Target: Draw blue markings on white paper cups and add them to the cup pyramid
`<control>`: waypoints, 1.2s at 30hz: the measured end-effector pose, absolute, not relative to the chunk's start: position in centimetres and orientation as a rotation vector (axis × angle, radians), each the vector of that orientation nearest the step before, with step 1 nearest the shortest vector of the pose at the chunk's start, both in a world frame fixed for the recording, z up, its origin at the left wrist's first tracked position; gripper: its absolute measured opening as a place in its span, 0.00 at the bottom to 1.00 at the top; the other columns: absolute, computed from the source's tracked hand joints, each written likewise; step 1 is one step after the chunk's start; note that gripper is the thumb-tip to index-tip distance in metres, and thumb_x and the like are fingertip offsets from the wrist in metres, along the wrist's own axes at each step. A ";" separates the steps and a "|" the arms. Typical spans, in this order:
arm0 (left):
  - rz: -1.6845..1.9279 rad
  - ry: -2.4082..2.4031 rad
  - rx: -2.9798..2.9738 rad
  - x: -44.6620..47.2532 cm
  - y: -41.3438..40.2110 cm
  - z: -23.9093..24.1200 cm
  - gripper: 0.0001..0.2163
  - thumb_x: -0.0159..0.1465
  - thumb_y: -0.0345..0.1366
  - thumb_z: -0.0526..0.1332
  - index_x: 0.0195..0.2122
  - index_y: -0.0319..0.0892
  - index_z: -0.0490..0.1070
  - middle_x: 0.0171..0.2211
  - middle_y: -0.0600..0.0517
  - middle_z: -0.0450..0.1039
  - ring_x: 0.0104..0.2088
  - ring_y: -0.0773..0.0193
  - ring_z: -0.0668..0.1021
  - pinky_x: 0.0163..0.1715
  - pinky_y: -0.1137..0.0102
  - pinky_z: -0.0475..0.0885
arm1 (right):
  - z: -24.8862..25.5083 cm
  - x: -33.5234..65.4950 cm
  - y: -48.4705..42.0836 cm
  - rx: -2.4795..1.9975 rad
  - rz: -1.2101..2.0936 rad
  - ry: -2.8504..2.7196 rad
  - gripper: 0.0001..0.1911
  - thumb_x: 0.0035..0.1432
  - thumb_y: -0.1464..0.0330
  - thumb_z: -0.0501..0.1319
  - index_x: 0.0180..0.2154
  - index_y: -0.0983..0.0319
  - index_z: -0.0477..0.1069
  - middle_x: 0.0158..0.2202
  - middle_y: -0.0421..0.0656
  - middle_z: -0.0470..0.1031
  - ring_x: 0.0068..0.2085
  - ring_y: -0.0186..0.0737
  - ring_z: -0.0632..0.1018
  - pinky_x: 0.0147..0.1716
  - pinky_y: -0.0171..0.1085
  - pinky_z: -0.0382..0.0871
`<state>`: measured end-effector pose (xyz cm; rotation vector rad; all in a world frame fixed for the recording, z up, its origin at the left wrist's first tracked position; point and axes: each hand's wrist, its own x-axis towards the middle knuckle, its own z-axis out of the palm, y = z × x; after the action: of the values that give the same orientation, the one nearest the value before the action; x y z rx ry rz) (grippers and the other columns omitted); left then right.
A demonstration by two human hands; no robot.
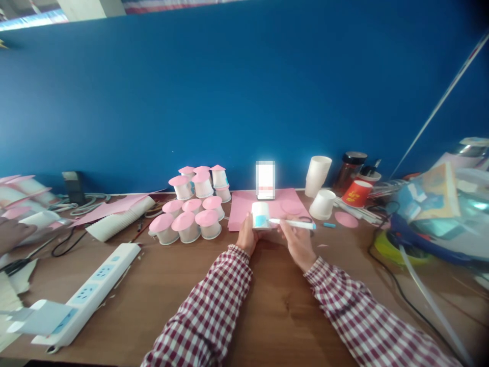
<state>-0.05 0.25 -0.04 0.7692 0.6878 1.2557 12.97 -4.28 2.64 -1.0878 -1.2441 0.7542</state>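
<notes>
My left hand (246,235) is wrapped round a small white paper cup (261,214) that has a blue patch on its side. My right hand (296,239) pinches a white marker with a blue end (294,223), its tip at the cup's blue patch. Both hands hover over the near edge of a pink paper sheet (244,204) on the wooden table. Just behind the cup a phone (265,179) stands upright on the pink sheet.
Left of the cup sit several white cups with pink lids (191,206). A white power strip (89,293) lies at front left. Stacked white cups (318,176), a red cup (356,193), a dark jar and a blue marker cap (329,225) are to the right. Another person's hand (11,234) shows at far left.
</notes>
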 end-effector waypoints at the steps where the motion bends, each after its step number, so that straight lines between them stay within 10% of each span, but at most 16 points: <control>1: 1.258 0.691 0.766 0.0 0.2 0.0 0.25 0.63 0.50 0.48 0.46 0.31 0.68 0.40 0.37 0.74 0.37 0.55 0.77 0.38 0.60 0.73 | 2.6 13.0 -4.3 -1.084 0.757 -1.247 0.16 0.54 0.56 0.58 0.33 0.63 0.69 0.26 0.43 0.74 0.28 0.37 0.74 0.24 0.34 0.68; 36: 1.302 0.717 0.559 -0.4 -0.2 0.9 0.23 0.60 0.52 0.54 0.41 0.34 0.69 0.33 0.43 0.73 0.32 0.60 0.76 0.34 0.64 0.74 | 0.5 13.3 -3.4 -1.089 0.989 -0.956 0.19 0.53 0.54 0.59 0.26 0.64 0.69 0.22 0.41 0.72 0.23 0.33 0.70 0.21 0.31 0.62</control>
<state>-0.45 -0.20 0.87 0.5594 0.7169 1.3021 13.32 -3.39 0.54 -1.0893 -0.9562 0.9885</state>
